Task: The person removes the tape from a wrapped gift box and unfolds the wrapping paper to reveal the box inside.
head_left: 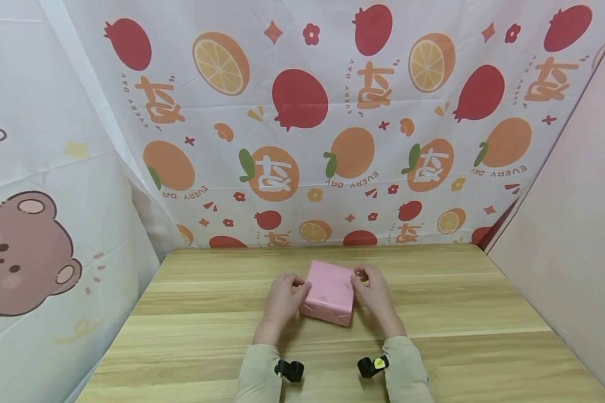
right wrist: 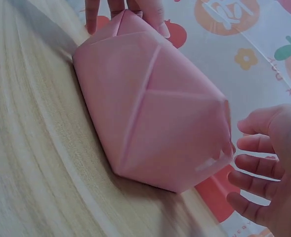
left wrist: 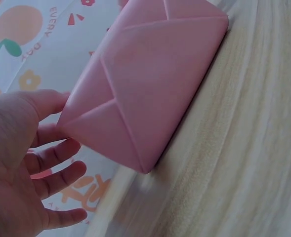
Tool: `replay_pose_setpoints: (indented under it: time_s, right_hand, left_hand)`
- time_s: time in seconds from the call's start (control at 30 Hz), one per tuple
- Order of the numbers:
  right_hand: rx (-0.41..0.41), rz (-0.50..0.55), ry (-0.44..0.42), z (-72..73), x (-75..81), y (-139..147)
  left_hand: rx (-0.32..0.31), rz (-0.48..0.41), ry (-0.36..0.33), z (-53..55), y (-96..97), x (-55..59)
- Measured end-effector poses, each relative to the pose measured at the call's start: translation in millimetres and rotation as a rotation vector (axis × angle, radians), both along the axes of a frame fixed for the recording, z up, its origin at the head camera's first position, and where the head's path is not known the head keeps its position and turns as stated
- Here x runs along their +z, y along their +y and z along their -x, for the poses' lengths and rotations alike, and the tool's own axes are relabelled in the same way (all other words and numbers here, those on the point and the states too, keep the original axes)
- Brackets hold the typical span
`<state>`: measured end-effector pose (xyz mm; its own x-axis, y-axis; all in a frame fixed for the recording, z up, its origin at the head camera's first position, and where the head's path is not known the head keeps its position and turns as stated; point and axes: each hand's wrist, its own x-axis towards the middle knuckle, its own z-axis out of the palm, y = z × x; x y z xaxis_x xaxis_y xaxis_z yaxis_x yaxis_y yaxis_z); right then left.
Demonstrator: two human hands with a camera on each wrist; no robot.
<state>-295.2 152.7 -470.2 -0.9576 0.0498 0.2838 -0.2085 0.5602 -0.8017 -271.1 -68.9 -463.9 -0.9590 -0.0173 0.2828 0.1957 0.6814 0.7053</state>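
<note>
1. The fruit-printed cloth [head_left: 302, 126] hung behind everything, reaching down to the far edge of the bench.
2. The wood-grained bench [head_left: 196, 324] carried the work. Its top looked smooth, so an uneven push could well have skidded or turned whatever stood on it.
3. The pink package [head_left: 329, 288] sat on the bench between the two hands, slightly askew, with a folded side facing the person.
4. The left hand [head_left: 282, 296] had its grip spread: thumb and forefinger met the package at its left end, while the other fingers fanned loosely off it. Lifting by so slight a contact might have let the package slip or tip.
5. The right hand [head_left: 375, 294] also had its grip spread, fingers loosely bent beside the opposite end; whether every fingertip touched could not be told. Force from the left alone would likely have swung the package round.
6. The folded flaps [right wrist: 180, 118] overlapped along visible seams; a thumb dragged across them could have lifted or torn the wrapping.
7. A pale, glossy patch [right wrist: 209, 165], perhaps tape, lay near the right end; weak sticking there might have let a fold spring loose.
</note>
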Motion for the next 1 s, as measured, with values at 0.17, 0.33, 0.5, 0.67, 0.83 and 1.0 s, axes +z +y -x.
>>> replay_pose_setpoints:
  time_s: [0.17,0.33,0.5,0.67,0.83,1.0]
  right_hand:
    - [0.037,-0.004,-0.01,-0.3,-2.1,-0.7]
    - [0.062,-0.039,-0.027,-2.8,-2.9,-2.5]
    - [0.053,-0.085,0.002,-3.1,-3.3,-5.6]
    - [-0.006,-0.092,0.062,-2.9,-2.9,-7.9]
    - [-0.046,-0.103,0.115,-1.7,-4.7,-8.9]
    - [-0.035,-0.12,0.141,-0.7,-6.8,-9.3]
  left_hand:
    - [0.0,0.004,0.001,1.5,1.0,-1.5]
    - [-0.015,0.023,-0.023,2.4,2.0,-2.8]
    - [-0.017,0.028,-0.03,3.4,2.4,-4.6]
    - [-0.02,0.0,-0.031,3.1,1.7,-5.1]
    - [-0.032,-0.002,-0.039,1.4,1.1,-3.9]
    - [-0.039,-0.008,-0.058,0.5,1.1,-3.0]
